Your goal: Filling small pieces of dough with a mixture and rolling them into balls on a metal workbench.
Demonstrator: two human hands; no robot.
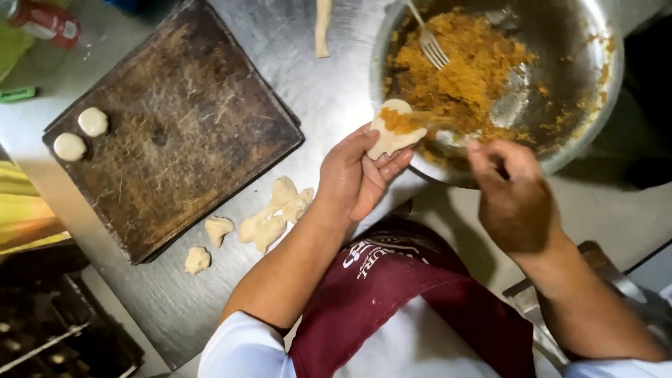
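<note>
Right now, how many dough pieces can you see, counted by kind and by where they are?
Round filled dough balls on the dark baking tray: 2
Flat dough disc with orange filling in the left hand: 1
Small loose dough lumps on the steel table: 2
Larger irregular dough mass on the table: 1
Total: 6

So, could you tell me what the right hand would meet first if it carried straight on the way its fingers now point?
The right hand points up-left, so it would probably first meet the filled dough piece held in the left hand, at the metal bowl rim. Depth is unclear.
</note>
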